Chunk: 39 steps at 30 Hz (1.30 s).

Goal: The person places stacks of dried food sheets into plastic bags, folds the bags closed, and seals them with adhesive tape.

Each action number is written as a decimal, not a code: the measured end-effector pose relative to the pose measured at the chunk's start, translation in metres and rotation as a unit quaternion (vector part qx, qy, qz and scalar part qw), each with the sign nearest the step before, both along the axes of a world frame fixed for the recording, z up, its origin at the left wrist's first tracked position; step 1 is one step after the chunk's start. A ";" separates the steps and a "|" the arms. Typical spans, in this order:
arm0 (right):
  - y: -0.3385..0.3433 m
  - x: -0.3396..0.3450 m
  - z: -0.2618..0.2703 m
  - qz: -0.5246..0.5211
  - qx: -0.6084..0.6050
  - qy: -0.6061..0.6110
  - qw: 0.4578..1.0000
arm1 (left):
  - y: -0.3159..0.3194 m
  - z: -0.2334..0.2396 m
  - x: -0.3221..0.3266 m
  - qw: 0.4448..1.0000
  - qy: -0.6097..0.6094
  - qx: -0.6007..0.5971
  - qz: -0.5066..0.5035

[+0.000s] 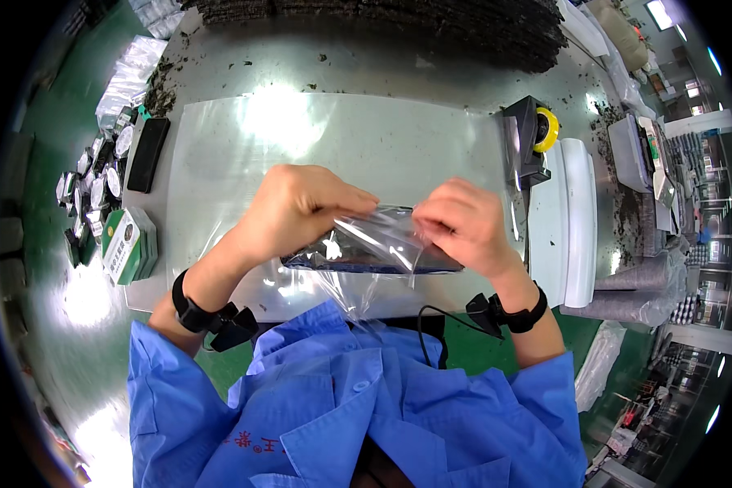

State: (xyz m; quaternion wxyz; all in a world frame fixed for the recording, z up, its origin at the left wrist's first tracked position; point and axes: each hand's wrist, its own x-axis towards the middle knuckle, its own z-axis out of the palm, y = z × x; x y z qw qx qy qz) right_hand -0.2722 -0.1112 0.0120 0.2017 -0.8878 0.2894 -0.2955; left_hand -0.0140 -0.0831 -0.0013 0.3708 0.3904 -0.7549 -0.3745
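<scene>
A flat dark package (323, 257) lies before me under loose, shiny clear plastic film (381, 239). My left hand (302, 210) pinches the film between thumb and fingers at the package's upper side. On the other side, my right hand (463, 222) has its fingertips closed on the film near the package's right end. Part of the package is hidden by the hands and by glare. Film hangs in creases from its lower edge towards my blue jacket. Beneath everything is a translucent plastic sheet (219, 158) on the metal table (232, 76).
At the right stand a black tape dispenser (527, 143) with a yellow-cored roll and white rolled sheets (576, 226). A black phone (149, 155), green-and-white cards (131, 244) and small packets (97, 186) are at left. Dark, rough-edged layered sheets (390, 21) lie at the back.
</scene>
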 end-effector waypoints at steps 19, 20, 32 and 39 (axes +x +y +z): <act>0.023 0.017 0.008 -0.072 -0.138 0.151 0.976 | 0.035 0.002 -0.017 0.915 -0.311 -0.257 0.025; 0.028 0.026 0.004 -0.085 -0.138 0.154 0.975 | 0.034 0.003 -0.018 0.922 -0.303 -0.241 0.024; -0.048 -0.149 -0.031 -0.444 -0.120 0.043 0.887 | -0.007 -0.004 -0.007 0.932 -0.249 -0.159 0.211; -0.132 -0.264 -0.061 -0.466 0.497 -0.106 0.724 | 0.012 0.004 -0.042 0.896 -0.334 -0.214 0.200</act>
